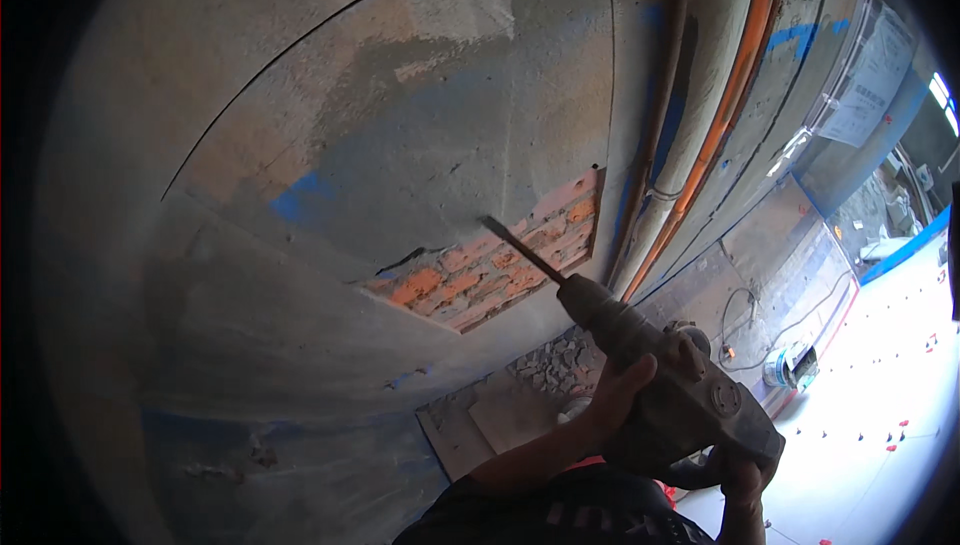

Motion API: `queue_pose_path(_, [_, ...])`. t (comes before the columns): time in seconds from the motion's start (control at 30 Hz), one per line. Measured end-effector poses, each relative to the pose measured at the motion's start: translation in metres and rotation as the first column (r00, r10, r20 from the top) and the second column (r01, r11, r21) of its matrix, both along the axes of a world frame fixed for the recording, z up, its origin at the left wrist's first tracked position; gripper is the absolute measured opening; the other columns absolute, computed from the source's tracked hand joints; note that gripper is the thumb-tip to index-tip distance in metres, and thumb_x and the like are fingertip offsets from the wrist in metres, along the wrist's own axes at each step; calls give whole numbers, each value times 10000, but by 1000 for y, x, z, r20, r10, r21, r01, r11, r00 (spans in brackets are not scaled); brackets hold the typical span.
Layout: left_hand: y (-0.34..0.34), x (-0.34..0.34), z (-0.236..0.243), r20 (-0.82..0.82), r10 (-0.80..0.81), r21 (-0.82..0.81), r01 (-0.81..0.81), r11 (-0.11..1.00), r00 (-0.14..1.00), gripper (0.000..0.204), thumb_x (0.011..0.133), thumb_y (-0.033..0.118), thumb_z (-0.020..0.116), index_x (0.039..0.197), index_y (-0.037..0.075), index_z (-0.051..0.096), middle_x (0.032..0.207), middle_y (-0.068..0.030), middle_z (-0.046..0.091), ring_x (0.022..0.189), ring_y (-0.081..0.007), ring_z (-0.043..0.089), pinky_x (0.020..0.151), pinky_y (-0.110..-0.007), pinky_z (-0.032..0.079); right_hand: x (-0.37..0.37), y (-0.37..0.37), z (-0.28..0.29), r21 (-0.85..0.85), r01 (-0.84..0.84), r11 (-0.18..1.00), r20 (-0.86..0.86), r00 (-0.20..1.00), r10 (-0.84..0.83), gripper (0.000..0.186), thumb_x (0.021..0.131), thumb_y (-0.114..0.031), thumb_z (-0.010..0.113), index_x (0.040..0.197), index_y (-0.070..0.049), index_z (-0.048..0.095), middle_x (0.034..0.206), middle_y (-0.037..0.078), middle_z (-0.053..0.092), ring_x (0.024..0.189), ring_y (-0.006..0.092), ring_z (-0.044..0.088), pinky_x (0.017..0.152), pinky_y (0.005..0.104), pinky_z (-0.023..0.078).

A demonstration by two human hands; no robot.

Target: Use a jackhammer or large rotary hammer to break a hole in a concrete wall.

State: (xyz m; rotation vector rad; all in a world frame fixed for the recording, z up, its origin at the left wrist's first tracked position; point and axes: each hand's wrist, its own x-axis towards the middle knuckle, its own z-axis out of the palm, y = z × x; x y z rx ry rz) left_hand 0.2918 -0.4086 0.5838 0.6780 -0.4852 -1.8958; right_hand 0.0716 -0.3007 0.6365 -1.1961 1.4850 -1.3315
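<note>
A dusty, dark rotary hammer [690, 400] slants up and to the left in front of me. My left hand [618, 397] is closed around the side of its body, thumb on top; the other fingers are mostly hidden beneath. At the back end, my right hand [738, 473] grips the rear handle, with its fingers partly in shadow. From the nose extends a chisel bit [527, 251], whose flat tip is at the grey plastered wall [420, 165], just above the exposed brick patch [490, 270]. I cannot tell whether the tip touches the plaster.
Right of the patch run a pale pipe [715, 75] and an orange pipe [748, 55]. A curved dark cut line crosses the wall. Broken rubble [560, 365] lies at the wall's foot. Farther right are a bucket [778, 367], a loose cable [800, 320] and white floor tiles [870, 395] with red spacers.
</note>
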Motion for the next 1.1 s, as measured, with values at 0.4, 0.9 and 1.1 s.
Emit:
queue_pose_path(0.4, [-3, 8, -2, 16, -115, -87, 116, 989, 993, 771, 993, 586, 641, 1490, 20, 475, 1395, -129, 617, 1280, -254, 625, 1130, -412, 490, 3, -2, -6, -53, 65, 996, -115, 991, -70, 492, 758, -337, 734, 1019, 80, 742, 803, 70, 733, 739, 169, 689, 683, 318, 535])
queue_pose_path(0.9, [8, 2, -50, -61, -27, -17, 26, 1000, 998, 810, 1023, 738, 405, 1410, 39, 540, 1267, -123, 612, 1238, -260, 590, 1105, -419, 463, 7, 21, 36, -207, -86, 975, -387, 922, 0, 387, 725, -206, 788, 996, 67, 738, 878, 150, 765, 809, 254, 761, 740, 377, 570])
queue_pose_path(1.1, [12, -1, -133, -447, -106, -203, 15, 979, 888, 842, 951, 761, 487, 1347, 23, 577, 1261, -137, 612, 1230, -314, 590, 1122, -460, 454, 22, 20, 84, -66, -350, 934, -540, 800, 262, 421, 708, -144, 831, 1068, 55, 742, 1020, 228, 770, 960, 353, 784, 817, 425, 594])
